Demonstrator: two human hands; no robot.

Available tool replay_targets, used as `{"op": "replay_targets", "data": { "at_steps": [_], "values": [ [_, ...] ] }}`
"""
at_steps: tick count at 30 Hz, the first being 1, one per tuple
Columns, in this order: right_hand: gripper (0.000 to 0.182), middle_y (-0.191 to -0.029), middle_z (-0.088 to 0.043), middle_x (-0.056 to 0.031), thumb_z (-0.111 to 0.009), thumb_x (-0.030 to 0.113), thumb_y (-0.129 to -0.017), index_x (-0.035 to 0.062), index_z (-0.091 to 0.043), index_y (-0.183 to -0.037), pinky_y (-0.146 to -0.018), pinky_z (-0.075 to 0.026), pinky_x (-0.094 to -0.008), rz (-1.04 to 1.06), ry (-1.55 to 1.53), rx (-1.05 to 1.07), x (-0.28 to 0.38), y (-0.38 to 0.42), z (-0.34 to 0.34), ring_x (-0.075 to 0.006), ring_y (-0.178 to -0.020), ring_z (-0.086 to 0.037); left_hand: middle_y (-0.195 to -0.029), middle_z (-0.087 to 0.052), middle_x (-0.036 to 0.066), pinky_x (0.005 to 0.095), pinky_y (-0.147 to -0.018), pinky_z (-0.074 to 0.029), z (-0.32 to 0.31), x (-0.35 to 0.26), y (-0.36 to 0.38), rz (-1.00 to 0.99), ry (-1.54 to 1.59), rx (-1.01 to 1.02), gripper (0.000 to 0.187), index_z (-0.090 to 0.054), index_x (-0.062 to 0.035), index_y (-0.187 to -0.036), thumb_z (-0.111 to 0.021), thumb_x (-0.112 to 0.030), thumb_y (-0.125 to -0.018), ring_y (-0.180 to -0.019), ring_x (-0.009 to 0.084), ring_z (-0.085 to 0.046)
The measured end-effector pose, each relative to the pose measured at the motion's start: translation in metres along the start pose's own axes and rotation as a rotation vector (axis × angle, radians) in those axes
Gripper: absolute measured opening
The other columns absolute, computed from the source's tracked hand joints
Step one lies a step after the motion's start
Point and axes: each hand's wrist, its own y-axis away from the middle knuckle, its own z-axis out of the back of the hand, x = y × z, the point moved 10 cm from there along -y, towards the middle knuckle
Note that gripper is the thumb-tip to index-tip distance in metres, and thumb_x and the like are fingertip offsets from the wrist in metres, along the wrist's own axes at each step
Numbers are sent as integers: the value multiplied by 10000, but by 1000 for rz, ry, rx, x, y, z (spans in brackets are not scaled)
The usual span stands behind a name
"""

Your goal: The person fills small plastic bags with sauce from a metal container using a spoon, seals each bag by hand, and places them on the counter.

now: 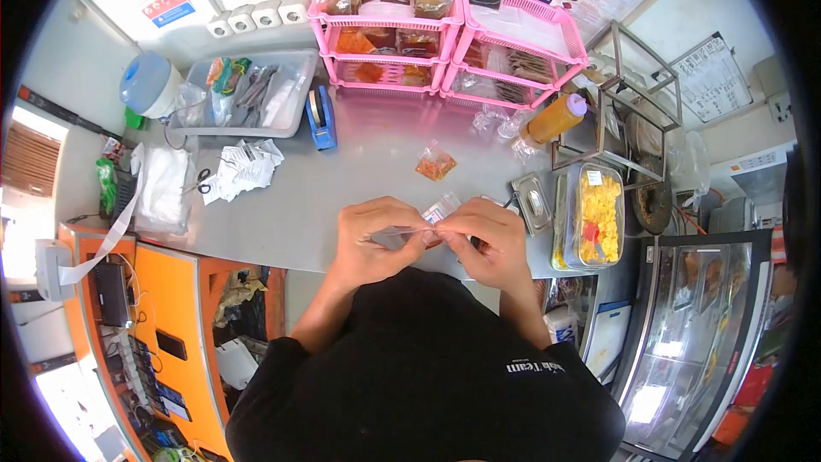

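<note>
In front of my chest, my left hand (pixel 374 238) and my right hand (pixel 486 239) meet, thumbs and fingers pinched together on the edge of a small clear plastic bag (pixel 395 232). Its lower part is mostly hidden by my fingers. Just behind the fingertips shows a small packet with printed lettering (pixel 442 206). Farther back on the steel counter (pixel 359 169) lies a clear sachet with orange-red contents (pixel 436 163). Right of my right hand rests a metal container lid (pixel 534 204).
Pink stacked baskets (pixel 389 53) with filled bags stand at the back. On the left are a plastic bin (pixel 282 120), a blue tape dispenser (pixel 321 120), scissors (pixel 202 181) and papers (pixel 244 169). A tub of yellow food (pixel 600 214), a yellow bottle (pixel 554 120) and a metal rack (pixel 611 107) stand right.
</note>
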Motion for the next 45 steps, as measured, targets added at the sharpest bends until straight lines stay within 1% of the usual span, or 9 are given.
{"op": "replay_targets", "data": {
  "at_steps": [20, 22, 30, 33, 37, 40, 41, 44, 45],
  "values": [
    [80, -861, -763, -113, -767, 31, -900, 22, -769, -979, -708, -538, -327, -291, -15, -66, -75, 37, -7, -233, -762, -715, -858, -752, 52, 206, -533, -443, 12, 86, 44, 397, 26, -36, 74, -807, -20, -920, -829, -16, -850, -609, 46, -592],
    [73, -846, -753, -90, -763, 45, -928, 15, -771, -994, -656, -501, -291, -301, -32, -91, -88, 43, -11, -159, -736, -673, -854, -742, 41, 203, -512, -440, 14, 107, 55, 442, 37, -48, 52, -798, -12, -923, -814, -33, -879, -588, 37, -578],
    [193, -940, -767, -67, -697, 106, -1009, 0, -742, -1164, -744, -533, -269, -574, -82, -91, -221, 87, -42, -112, -819, -694, -871, -723, 33, 218, -477, -424, 38, 191, 95, 713, -33, -117, 103, -744, 3, -998, -768, -74, -934, -542, 27, -555],
    [251, -931, -773, -90, -715, 101, -956, 28, -744, -1195, -706, -535, -312, -642, 128, -484, -236, 98, 15, -143, -769, -686, -887, -728, 41, 231, -488, -444, 25, 192, 95, 741, -61, -27, 132, -736, -4, -1024, -762, -107, -944, -543, 45, -569],
    [279, -918, -758, -108, -712, 108, -939, 53, -749, -1211, -702, -548, -359, -602, 385, -700, -261, 155, 106, -191, -763, -699, -921, -750, 57, 285, -604, -516, 1, 189, 94, 750, -156, 178, 195, -744, -31, -1058, -753, -197, -957, -652, 103, -641],
    [264, -893, -756, -120, -733, 121, -923, 58, -760, -1177, -718, -556, -364, -766, 513, -630, -282, 166, 145, -220, -758, -706, -959, -765, 82, 330, -718, -549, -23, 191, 97, 707, -192, 322, 251, -744, -45, -1086, -743, -263, -962, -761, 167, -682],
    [259, -996, -749, -149, -714, 86, -892, 81, -771, -1145, -743, -571, -400, -759, 565, -578, -289, 157, 151, -276, -780, -720, -973, -769, 91, 343, -756, -555, -32, 194, 99, 690, -198, 368, 271, -743, -49, -1097, -740, -285, -963, -796, 189, -691],
    [318, -1125, -717, -167, -668, 17, -845, 104, -775, -1132, -800, -575, -442, -379, 874, -301, -290, 94, 138, -320, -902, -727, -1000, -768, 116, 357, -778, -558, -52, 177, 91, 730, -174, 475, 296, -730, -43, -1120, -736, -297, -967, -813, 225, -695],
    [374, -1260, -654, -198, -654, -3, -804, 133, -781, -1128, -876, -561, -500, -513, 821, -184, -323, 90, 130, -375, -1074, -690, -1005, -766, 120, 363, -779, -559, -57, 174, 89, 726, -172, 492, 303, -726, -42, -1123, -731, -304, -971, -813, 226, -696]
  ]
}}
